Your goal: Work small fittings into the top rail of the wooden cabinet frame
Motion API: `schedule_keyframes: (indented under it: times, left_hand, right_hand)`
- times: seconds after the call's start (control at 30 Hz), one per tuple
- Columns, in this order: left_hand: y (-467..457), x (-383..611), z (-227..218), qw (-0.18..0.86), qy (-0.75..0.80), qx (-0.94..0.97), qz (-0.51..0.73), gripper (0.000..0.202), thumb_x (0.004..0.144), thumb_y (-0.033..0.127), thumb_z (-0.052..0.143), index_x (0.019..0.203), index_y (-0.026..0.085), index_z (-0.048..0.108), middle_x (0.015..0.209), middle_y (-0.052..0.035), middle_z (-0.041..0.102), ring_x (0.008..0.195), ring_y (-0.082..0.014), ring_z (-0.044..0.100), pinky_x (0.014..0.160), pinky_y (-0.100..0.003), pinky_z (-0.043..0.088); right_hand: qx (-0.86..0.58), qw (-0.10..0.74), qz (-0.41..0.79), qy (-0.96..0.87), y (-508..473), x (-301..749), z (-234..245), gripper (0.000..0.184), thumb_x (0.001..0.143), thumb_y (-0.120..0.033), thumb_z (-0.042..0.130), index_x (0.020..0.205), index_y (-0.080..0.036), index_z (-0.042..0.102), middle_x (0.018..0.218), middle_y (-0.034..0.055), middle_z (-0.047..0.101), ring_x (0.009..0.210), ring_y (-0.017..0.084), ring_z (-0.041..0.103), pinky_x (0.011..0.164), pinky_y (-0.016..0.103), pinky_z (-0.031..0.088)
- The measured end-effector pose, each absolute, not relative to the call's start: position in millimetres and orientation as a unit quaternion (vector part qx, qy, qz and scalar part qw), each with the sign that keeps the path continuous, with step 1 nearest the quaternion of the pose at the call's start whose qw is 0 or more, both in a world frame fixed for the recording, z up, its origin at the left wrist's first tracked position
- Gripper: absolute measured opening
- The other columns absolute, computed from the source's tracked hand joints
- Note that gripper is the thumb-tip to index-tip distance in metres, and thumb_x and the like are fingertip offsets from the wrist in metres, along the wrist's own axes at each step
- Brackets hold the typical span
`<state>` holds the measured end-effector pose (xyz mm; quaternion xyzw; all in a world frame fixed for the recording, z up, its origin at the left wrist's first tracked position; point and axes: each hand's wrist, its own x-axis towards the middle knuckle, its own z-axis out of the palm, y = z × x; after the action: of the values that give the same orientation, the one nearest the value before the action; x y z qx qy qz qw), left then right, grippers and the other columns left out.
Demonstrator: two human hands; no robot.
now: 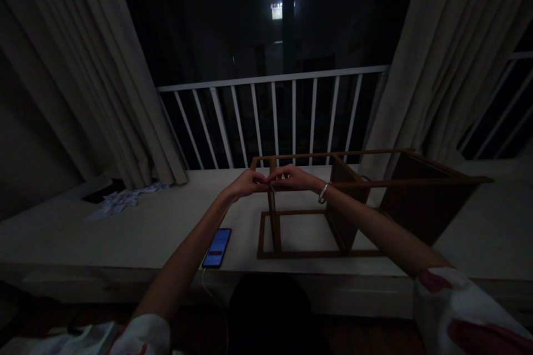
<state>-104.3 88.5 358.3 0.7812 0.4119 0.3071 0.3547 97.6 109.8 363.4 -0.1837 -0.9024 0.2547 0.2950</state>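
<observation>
A brown wooden shelf frame (308,253) lies on its side, its slim rails and flat panels facing me. Both my hands meet at the upper rail near its left end. My left hand (249,183) is closed in a pinch at the rail; what its fingertips grip is hidden. From the other side, my right hand (293,177) pinches with thumb and forefinger, its fingertips touching those of the left. A short, thin, light-coloured metal piece (272,189) shows just under the right fingertips. Its full shape is too dark and small to make out.
The frame rests on a wide pale window ledge (166,238). A lit phone (217,248) with a white cable (212,297) lies near the front edge. Crumpled papers (120,199) are at the left. Behind stand a white railing (275,76) and curtains (95,66).
</observation>
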Motion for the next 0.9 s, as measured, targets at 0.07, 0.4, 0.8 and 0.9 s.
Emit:
schedule_keyframes:
  times: [0.07, 0.4, 0.8, 0.9]
  left_hand:
    - [89.1, -104.5, 358.4, 0.354, 0.411, 0.783, 0.303, 0.030, 0.060, 0.034, 0.065, 0.077, 0.010, 0.066, 0.068, -0.0027, 0.062, 0.062, -0.0111, 0.054, 0.057, -0.021, 0.040]
    - [96.0, -105.6, 355.0, 0.343, 0.417, 0.793, 0.283, 0.032, 0.060, 0.037, 0.063, 0.077, 0.009, 0.064, 0.066, -0.0006, 0.060, 0.059, -0.0089, 0.050, 0.055, -0.020, 0.038]
    - [89.9, -108.8, 358.4, 0.431, 0.441, 0.684, 0.390, 0.023, 0.064, 0.022, 0.058, 0.084, 0.011, 0.063, 0.079, -0.0043, 0.062, 0.070, -0.0102, 0.055, 0.066, -0.023, 0.043]
    - [91.6, -111.3, 354.3, 0.441, 0.428, 0.624, 0.482, 0.019, 0.066, 0.023, 0.056, 0.081, 0.012, 0.060, 0.087, -0.0049, 0.061, 0.076, -0.0098, 0.056, 0.073, -0.024, 0.043]
  right_hand:
    - [-0.188, 0.282, 0.273, -0.900, 109.7, 98.0, 365.1, 0.031, 0.071, -0.033, 0.057, 0.097, -0.016, 0.064, 0.086, 0.0032, 0.065, 0.077, 0.013, 0.056, 0.068, 0.022, 0.040]
    - [-0.176, 0.250, 0.341, -0.889, 123.3, 89.1, 364.2, 0.036, 0.068, -0.039, 0.059, 0.091, -0.012, 0.066, 0.084, 0.0048, 0.065, 0.077, 0.013, 0.057, 0.069, 0.021, 0.042]
    - [-0.188, 0.258, 0.324, -0.891, 123.4, 90.6, 362.5, 0.038, 0.069, -0.041, 0.057, 0.091, -0.011, 0.066, 0.084, 0.0056, 0.065, 0.078, 0.014, 0.057, 0.071, 0.023, 0.042]
    - [-0.185, 0.258, 0.320, -0.893, 127.0, 90.4, 360.8, 0.038, 0.070, -0.041, 0.056, 0.091, -0.011, 0.066, 0.086, 0.0057, 0.065, 0.080, 0.015, 0.057, 0.073, 0.024, 0.042]
